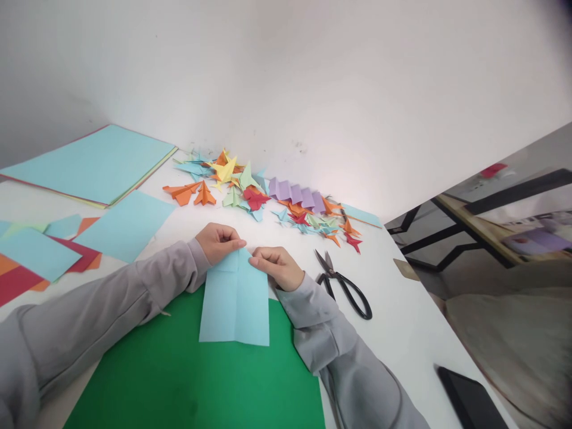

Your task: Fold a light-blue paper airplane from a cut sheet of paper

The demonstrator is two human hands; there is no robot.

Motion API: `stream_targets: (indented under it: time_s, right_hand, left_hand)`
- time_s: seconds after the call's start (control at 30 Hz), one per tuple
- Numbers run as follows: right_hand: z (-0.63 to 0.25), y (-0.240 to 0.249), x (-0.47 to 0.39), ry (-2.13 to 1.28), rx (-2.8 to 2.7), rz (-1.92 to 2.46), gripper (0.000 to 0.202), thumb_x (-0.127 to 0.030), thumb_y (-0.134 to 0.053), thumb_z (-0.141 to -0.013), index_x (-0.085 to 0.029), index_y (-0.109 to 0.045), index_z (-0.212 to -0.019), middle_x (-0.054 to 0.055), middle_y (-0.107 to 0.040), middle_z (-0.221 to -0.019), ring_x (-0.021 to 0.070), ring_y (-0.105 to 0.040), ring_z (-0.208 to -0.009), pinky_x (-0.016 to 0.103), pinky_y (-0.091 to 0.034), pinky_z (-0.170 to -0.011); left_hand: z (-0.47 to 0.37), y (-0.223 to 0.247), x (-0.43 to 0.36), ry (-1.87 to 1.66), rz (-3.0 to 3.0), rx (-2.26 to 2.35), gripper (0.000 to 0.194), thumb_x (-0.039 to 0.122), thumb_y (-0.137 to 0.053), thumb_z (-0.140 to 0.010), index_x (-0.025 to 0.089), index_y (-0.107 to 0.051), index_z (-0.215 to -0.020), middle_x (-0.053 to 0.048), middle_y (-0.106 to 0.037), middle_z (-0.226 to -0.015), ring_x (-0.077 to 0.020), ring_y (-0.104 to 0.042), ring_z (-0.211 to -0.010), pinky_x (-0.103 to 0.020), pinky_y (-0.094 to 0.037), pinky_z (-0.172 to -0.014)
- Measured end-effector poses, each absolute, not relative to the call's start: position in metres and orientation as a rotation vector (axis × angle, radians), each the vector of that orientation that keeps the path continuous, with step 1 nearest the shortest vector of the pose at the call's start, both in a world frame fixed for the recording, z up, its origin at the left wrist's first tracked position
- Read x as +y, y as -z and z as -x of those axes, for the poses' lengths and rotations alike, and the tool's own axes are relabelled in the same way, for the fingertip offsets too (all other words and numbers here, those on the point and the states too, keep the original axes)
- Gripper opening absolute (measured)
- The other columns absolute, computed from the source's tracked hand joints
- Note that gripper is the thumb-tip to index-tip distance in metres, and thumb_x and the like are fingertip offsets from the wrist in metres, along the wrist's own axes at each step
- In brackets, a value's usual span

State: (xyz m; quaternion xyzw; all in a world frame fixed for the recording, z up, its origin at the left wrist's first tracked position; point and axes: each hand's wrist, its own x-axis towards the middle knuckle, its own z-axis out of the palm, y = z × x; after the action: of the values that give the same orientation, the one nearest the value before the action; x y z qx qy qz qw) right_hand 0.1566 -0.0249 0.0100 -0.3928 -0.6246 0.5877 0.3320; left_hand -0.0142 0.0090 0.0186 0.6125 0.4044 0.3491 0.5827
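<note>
A light blue sheet of paper [236, 304] with a crease down its middle is held up above a green mat [187, 369]. My left hand [220, 242] pinches its top edge near the crease. At the upper right corner, my right hand [279, 266] grips the same paper between thumb and fingers. The top part of the sheet is partly covered by my hands, so any fold there is hard to make out. Black-handled scissors [343, 283] lie with blades slightly apart, to the right of my right hand.
Folded paper figures [226, 170] in several colours and a purple pleated strip [297, 195] lie along the wall. Large blue sheets [102, 164] are stacked at the far left, with smaller coloured papers [40, 253] nearer. A black phone-like device [471, 396] rests near the right table edge.
</note>
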Motion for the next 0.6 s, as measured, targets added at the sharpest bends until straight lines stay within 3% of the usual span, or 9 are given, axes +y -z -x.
stream_targets:
  time_s: [0.3,0.43,0.6]
  right_hand:
    - [-0.157,-0.002,-0.026,-1.548,-1.499,0.994,0.018,-0.033,-0.059,-0.069,-0.015,-0.057,-0.068,-0.004,-0.047,-0.054,0.0073,-0.037,-0.048,0.022,-0.027,-0.047]
    - [-0.153,-0.003,-0.027,-1.408,-1.654,1.048,0.02,-0.033,-0.056,-0.071,-0.015,-0.055,-0.065,-0.005,-0.042,-0.052,0.0065,-0.033,-0.047,0.021,-0.024,-0.046]
    - [-0.151,-0.006,-0.028,-1.3,-1.727,1.125,0.02,-0.032,-0.054,-0.071,-0.015,-0.052,-0.06,-0.007,-0.036,-0.046,0.0057,-0.027,-0.043,0.021,-0.02,-0.043]
  left_hand:
    - [0.018,-0.017,0.009,-0.692,-1.419,0.871,0.024,0.032,-0.064,-0.06,0.012,-0.053,-0.052,0.007,-0.04,-0.035,-0.0037,-0.032,-0.034,-0.017,-0.023,-0.033]
    - [0.017,-0.012,0.008,-0.68,-1.508,0.799,0.019,0.028,-0.065,-0.058,0.01,-0.059,-0.055,0.003,-0.05,-0.043,-0.0045,-0.04,-0.041,-0.016,-0.029,-0.038]
    - [0.014,-0.009,0.007,-0.723,-1.534,0.809,0.016,0.025,-0.062,-0.058,0.01,-0.058,-0.054,0.004,-0.049,-0.043,-0.0043,-0.039,-0.041,-0.016,-0.029,-0.039]
